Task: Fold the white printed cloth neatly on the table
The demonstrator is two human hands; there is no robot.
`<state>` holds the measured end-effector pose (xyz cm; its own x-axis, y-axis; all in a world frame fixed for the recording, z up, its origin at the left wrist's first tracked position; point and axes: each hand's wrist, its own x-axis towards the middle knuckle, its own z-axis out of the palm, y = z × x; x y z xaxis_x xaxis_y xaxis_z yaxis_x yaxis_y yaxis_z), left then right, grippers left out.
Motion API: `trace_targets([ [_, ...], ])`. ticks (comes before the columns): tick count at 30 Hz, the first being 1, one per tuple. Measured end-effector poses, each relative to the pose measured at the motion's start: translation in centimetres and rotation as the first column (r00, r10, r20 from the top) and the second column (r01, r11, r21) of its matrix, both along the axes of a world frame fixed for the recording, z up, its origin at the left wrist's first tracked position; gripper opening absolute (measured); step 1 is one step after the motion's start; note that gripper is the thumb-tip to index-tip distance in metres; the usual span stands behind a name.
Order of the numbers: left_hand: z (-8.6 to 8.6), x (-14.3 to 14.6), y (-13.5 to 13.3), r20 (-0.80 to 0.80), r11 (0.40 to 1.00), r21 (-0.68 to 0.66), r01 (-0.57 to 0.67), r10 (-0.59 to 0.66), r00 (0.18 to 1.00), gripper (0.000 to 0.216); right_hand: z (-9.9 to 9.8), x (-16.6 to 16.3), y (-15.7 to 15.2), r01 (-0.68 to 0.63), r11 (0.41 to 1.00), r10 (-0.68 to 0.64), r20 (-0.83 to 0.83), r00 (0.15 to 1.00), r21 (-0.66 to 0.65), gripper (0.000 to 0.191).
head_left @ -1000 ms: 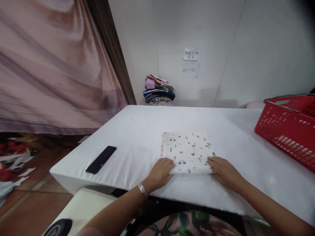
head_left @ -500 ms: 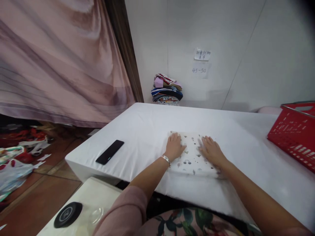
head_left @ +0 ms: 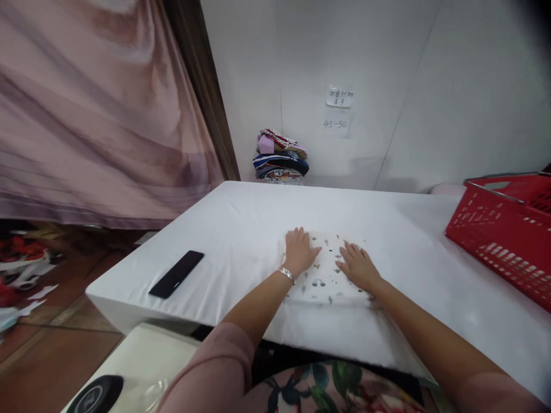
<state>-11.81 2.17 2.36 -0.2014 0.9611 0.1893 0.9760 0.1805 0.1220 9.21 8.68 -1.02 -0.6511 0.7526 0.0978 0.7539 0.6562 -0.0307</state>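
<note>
The left hand and right hand lie flat on the folded printed cloth, fingers spread, I'd guess so their weight holds it smooth

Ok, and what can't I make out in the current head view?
All in the head view:
- Printed cloth: parts of its pattern, covered by the left hand and right hand.
- Red basket: one end, cut off by the right edge.
- Fabric pile: its base, behind the white table.
- Round black object: its lower part, cut off by the bottom edge; its emblem, blurred.
</note>
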Motion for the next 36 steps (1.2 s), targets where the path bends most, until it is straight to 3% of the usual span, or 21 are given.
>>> trace_targets([
  [6, -2.0, -1.0, 1.7, 0.011, 0.998, -0.058, -0.022, 0.023, 1.000, 0.074, 0.3, 0.4, -0.5, -0.005, 0.999, 0.004, -0.019, 1.000, -0.046, 0.058],
  [10, -2.9, -1.2, 1.7, -0.004, 0.999, -0.039, -0.027, 0.027, 1.000, 0.075, 1.6, -0.3, 0.3, 0.008, 0.992, -0.014, -0.046, 0.999, -0.123, 0.059],
  [14, -2.6, -1.0, 1.6, 0.007, 0.999, -0.041, -0.028, 0.028, 1.000, 0.074, 2.8, -1.6, 2.6, 0.060, 0.994, -0.069, -0.095, 0.993, -0.095, 0.062],
  [19, -2.3, -0.9, 1.5, 0.043, 0.996, -0.082, -0.027, 0.031, 0.999, 0.075, 1.2, -1.9, 4.6, 0.184, 0.963, -0.195, -0.041, 0.980, -0.196, 0.065],
  [23, -2.2, -0.9, 1.5, 0.048, 0.994, -0.101, -0.031, 0.036, 0.998, 0.074, 0.0, -1.5, 4.8, 0.176, 0.965, -0.189, -0.049, 0.981, -0.194, 0.065],
  [28, -2.0, -0.9, 1.5, 0.047, 0.993, -0.108, -0.037, 0.043, 0.998, 0.074, 0.9, -1.6, 5.1, 0.177, 0.958, -0.190, -0.039, 0.981, -0.225, 0.065],
  [33, -2.3, -1.0, 1.6, 0.041, 0.995, -0.090, -0.031, 0.035, 0.999, 0.073, 2.1, -3.0, 3.7, 0.199, 0.961, -0.208, -0.027, 0.978, -0.192, 0.062],
  [36, -2.4, -0.9, 1.7, 0.040, 0.997, -0.069, -0.036, 0.039, 0.998, 0.072, 1.9, -4.3, 1.5, 0.078, 0.981, -0.090, -0.061, 0.994, -0.178, 0.064],
])
